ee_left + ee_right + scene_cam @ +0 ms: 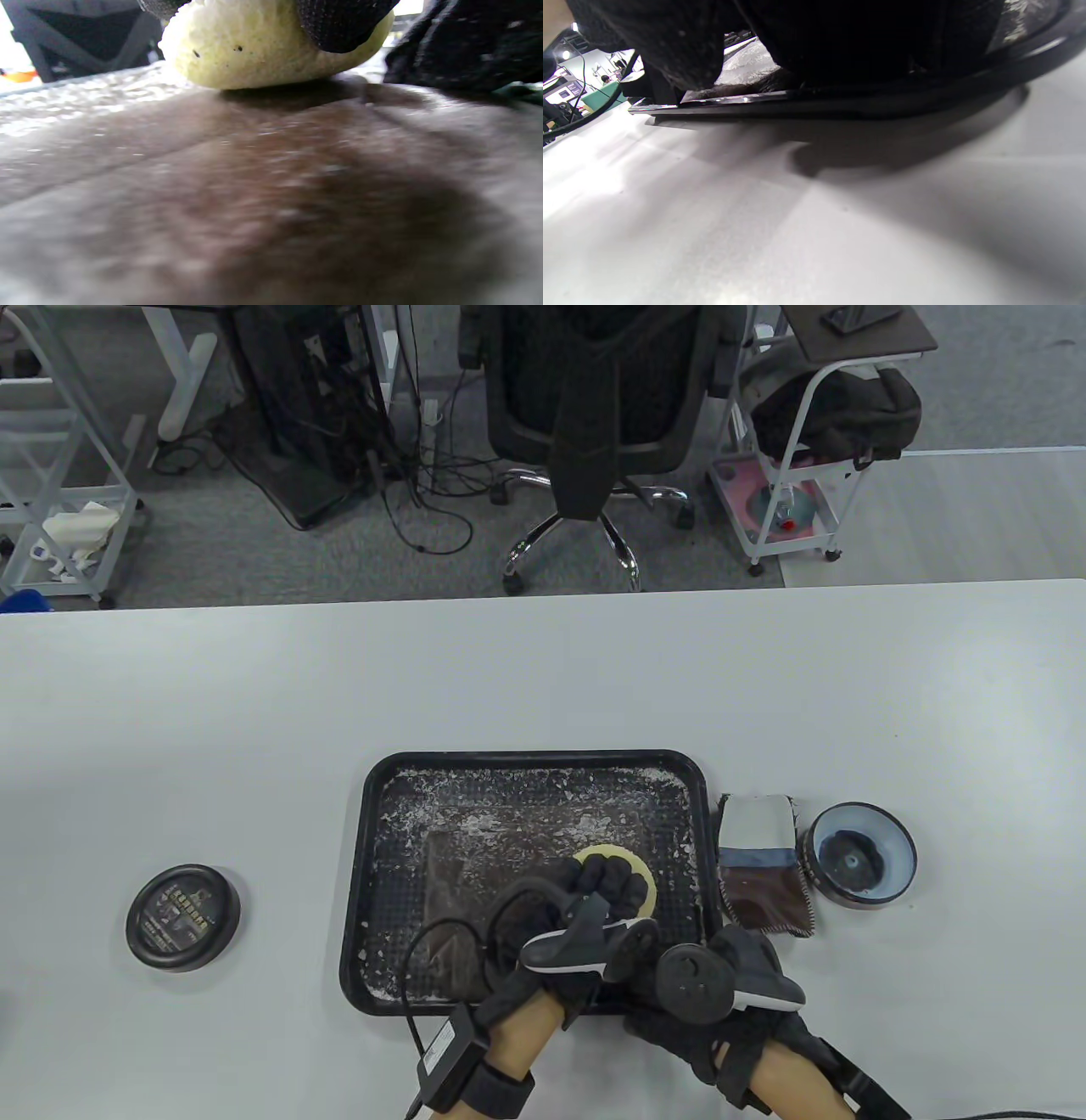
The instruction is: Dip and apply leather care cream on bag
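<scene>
**Working the cream into the leather with the sponge**

Nearest the bottom edge of the table view, the black-gloved right hand point(730, 984) is seen at the near right corner of the black rectangular plastic tray point(373, 848). In the right wrist view dark gloved fingers point(670, 46) hang over the tray's rim, but whether they press the rim or merely rest there cannot be told, nor how far they are curled. A steadying hold at this corner is judged useful, so that the tray is not dragged about the white table point(543, 678) during rubbing.

Just beyond, the black-gloved left hand point(585, 908) is curled over the round pale-yellow foam sponge point(632, 869), which is pinched from above and set flat on the brown leather bag point(484, 865) lying inside the tray. In the left wrist view the sponge's underside touches the leather. The step is best done with light, even pressure in small overlapping circles, the sponge being kept flat so that no edge digs in; the white flecks scattered over the tray floor are best kept off the leather.

Further right, beside the tray, a white-and-brown folded cloth point(764, 857) lies, and past it an open round blue-rimmed cream tin point(861, 857), to be reached when the sponge runs dry. Far left, a round black lid point(182, 916) rests apart on the table.
</scene>
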`<state>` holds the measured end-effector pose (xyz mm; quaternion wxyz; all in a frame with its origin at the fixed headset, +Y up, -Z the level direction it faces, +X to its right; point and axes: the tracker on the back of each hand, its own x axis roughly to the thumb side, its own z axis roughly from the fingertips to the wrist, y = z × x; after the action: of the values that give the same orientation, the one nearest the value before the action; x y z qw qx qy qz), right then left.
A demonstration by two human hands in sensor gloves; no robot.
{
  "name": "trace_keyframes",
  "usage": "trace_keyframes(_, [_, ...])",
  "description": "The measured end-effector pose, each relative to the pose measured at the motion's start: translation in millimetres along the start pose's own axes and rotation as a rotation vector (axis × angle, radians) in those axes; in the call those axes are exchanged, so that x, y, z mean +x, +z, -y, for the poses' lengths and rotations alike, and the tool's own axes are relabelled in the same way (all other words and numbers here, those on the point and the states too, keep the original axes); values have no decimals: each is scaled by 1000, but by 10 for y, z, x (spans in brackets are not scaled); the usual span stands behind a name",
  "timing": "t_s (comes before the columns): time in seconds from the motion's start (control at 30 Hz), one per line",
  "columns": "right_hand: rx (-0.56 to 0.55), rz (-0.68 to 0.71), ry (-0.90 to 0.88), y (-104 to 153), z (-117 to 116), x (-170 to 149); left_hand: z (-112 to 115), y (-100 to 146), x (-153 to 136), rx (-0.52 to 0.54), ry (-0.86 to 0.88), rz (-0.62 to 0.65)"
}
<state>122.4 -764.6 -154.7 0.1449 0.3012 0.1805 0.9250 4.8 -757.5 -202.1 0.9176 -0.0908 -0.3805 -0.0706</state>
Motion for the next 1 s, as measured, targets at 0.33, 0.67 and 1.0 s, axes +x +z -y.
trace_keyframes(0.33, [-16,-8,18,0,-19,27,66,71,-23,-15,-18,51])
trace_keyframes(0.67, [-39,-24,-17,-6,-7,5,146,313,-238,-22,-51,9])
trace_keyframes(1.0, [-79,-31,-86,-22,15,-53,207,596,-479,-41,-36,-39])
